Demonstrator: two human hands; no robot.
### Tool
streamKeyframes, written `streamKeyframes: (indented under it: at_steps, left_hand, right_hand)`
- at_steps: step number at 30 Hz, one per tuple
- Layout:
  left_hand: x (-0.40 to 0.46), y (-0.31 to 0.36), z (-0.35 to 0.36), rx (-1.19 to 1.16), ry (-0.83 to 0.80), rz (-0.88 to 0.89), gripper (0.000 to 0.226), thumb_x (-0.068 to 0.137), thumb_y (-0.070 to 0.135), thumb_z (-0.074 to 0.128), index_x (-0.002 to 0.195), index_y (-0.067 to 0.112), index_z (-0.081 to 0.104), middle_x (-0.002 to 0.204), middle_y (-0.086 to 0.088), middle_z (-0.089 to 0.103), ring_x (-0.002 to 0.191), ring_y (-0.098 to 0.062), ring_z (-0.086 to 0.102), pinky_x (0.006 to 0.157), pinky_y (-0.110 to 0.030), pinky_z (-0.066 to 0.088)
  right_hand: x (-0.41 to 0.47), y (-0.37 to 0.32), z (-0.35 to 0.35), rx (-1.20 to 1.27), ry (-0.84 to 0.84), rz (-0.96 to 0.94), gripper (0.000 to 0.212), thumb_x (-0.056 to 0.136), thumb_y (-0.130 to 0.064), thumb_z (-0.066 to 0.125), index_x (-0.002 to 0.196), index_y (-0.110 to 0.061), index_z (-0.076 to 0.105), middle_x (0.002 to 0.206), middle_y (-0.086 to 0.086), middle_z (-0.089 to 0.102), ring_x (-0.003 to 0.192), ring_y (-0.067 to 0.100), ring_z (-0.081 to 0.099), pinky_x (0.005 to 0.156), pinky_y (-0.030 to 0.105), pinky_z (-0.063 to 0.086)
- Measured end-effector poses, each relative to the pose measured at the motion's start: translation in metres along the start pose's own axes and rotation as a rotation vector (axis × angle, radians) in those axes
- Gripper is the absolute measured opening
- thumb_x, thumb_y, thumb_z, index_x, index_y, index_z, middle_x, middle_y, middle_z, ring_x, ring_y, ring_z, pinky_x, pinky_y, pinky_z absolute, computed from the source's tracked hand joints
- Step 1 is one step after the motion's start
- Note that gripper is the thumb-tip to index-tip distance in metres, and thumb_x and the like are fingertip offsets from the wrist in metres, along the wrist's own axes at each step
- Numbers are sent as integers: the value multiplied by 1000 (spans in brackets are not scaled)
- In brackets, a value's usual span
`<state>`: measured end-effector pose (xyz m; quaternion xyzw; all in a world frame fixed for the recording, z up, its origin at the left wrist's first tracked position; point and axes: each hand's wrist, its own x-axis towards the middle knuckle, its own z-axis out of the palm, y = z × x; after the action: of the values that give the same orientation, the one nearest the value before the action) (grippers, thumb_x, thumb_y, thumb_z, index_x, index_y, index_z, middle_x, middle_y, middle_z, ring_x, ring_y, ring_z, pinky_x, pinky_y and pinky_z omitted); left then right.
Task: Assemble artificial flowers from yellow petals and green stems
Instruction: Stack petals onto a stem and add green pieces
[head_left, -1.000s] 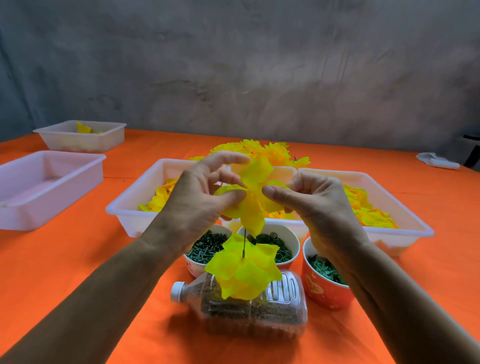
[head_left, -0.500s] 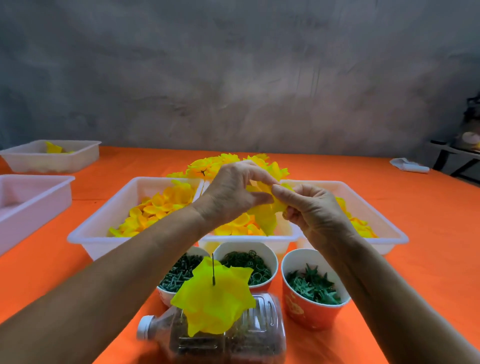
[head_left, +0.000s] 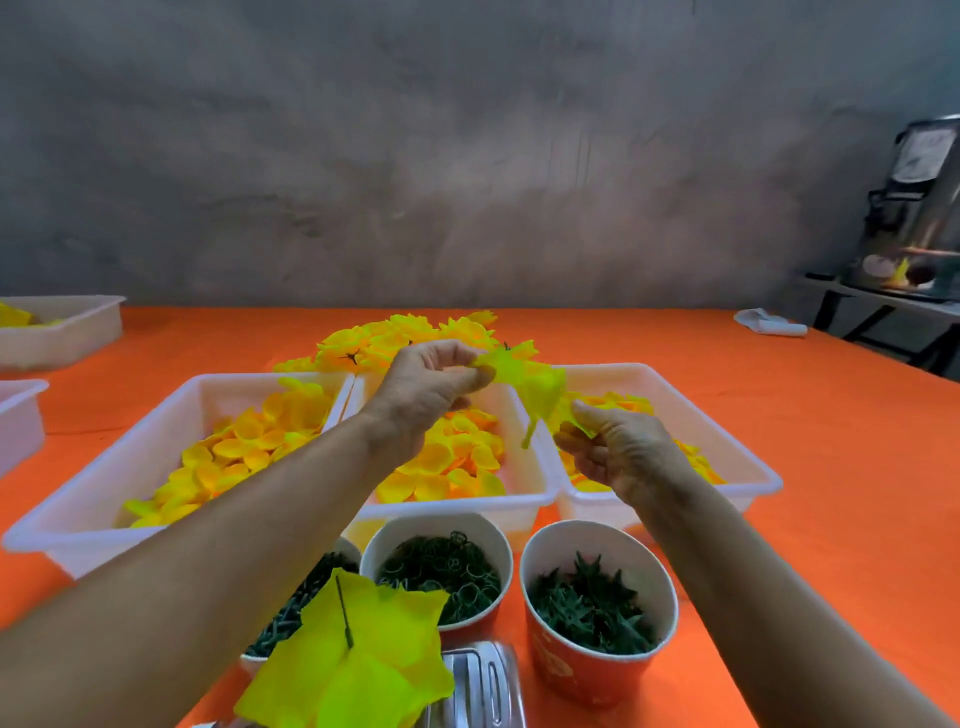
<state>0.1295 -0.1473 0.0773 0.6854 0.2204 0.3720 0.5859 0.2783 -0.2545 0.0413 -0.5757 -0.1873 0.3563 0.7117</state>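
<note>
My left hand (head_left: 431, 387) pinches the top of a yellow-green petal piece (head_left: 530, 387) above the middle tray. My right hand (head_left: 618, 449) pinches the lower edge of the same piece, over the right tray. Close to the camera, another yellow-green petal layer (head_left: 358, 670) sits threaded on a thin dark spike (head_left: 344, 613) that stands above a clear plastic bottle (head_left: 478, 686). Three cups in front of the trays hold green parts: pins (head_left: 291, 618), rings (head_left: 441, 571) and star-shaped calyxes (head_left: 592, 605).
Three white trays of yellow-orange petals stand side by side: left (head_left: 104, 499), middle (head_left: 519, 499), right (head_left: 748, 462). A heap of finished yellow flowers (head_left: 410, 335) lies behind them. Two more white tubs (head_left: 78, 322) sit at the far left on the orange table (head_left: 841, 467).
Both hands moved forward and apart, stretching the petal piece out between them over the trays. The camera tilted up, so the spiked petal layer and bottle now sit lower in view.
</note>
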Motion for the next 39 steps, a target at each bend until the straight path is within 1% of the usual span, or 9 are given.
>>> streamKeyframes:
  at_steps: [4,11,18,21,23,31,34,36,39]
  left_hand:
    - [7,-7,4,-70,64,-70,13,87,4,62,80,13,57,82,-3,65,71,-13,65,59,-25,52]
    - [18,-13,3,-128,162,-173,13,91,4,57,81,13,54,76,-5,68,57,-10,67,55,-25,53]
    - [21,-15,14,-147,224,-232,20,92,1,55,82,15,45,69,-8,65,54,-14,64,55,-27,49]
    - [19,-15,19,-165,183,-263,20,90,3,59,82,15,44,56,-4,65,43,-10,61,50,-23,48]
    - [17,-15,21,-162,143,-283,18,88,5,61,78,13,49,48,0,64,40,-9,59,46,-19,47]
    - [6,-21,17,-81,129,-234,13,84,7,67,78,12,57,48,2,62,39,-6,57,44,-16,45]
    - [1,-19,14,-66,155,-188,13,83,8,69,78,13,58,58,-3,64,42,-6,58,46,-18,47]
    - [-3,-16,13,-58,154,-171,15,83,10,69,76,13,57,64,-6,65,46,-8,59,50,-19,47]
    - [-8,-11,13,-73,144,-164,18,84,12,69,73,13,54,63,-6,65,50,-11,58,53,-21,46]
  right_hand:
    - [10,-1,-7,-74,77,-123,30,90,-1,57,68,-12,41,44,1,60,41,9,63,35,14,42]
    - [31,6,-36,-191,317,-196,33,86,5,59,65,-11,40,69,18,53,36,10,60,33,16,41]
    - [42,5,-60,-308,562,-214,28,82,9,58,65,-7,43,55,13,51,29,11,55,29,17,41]
    - [49,6,-65,-490,602,-216,11,79,-1,68,72,-2,59,63,18,62,53,26,66,58,35,58]
    - [52,9,-66,-728,608,-204,17,76,-11,72,89,-1,69,86,21,69,84,34,67,82,40,53]
    - [48,16,-58,-1203,365,-226,40,87,-26,64,123,-7,60,125,14,61,116,30,56,95,35,40]
    - [30,8,-39,-863,259,-530,28,92,-35,57,104,-13,69,106,7,70,105,22,61,88,26,43]
    - [7,-3,-15,-473,30,-502,26,84,-47,62,84,-24,71,86,-8,72,89,8,64,70,18,45]
    - [-16,-8,10,-387,-245,-452,27,72,-45,72,84,-21,74,81,-9,74,78,-1,66,61,9,45]
